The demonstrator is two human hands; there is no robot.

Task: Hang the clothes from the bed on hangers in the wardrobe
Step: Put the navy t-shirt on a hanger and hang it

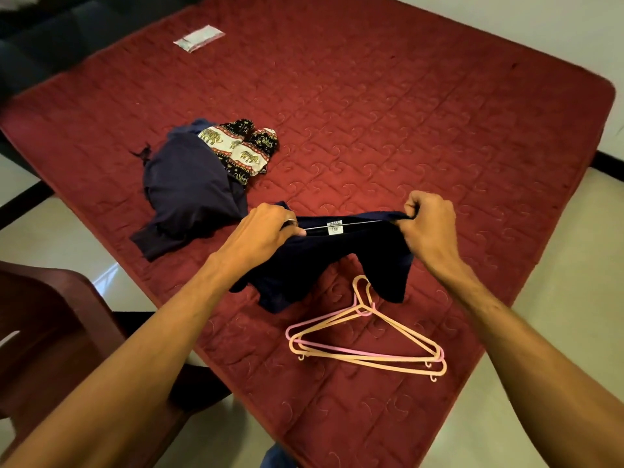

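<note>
Three garments on view, none on a hanger yet. Item one: dark garment [337,261], just beyond the hangers [368,336], with its labelled edge stretched taut between my hands. My left hand [270,224] and right hand [429,217] each grip one end, and the hem droops onto the hanger hooks. Items two and three: navy garment [189,187] and elephant-print garment [239,150], heaped together on the bed [439,130], well beyond the hangers and to their left. Wardrobe not in view. Progress, by my judgement: early, as every piece needs both hanger and wardrobe.
</note>
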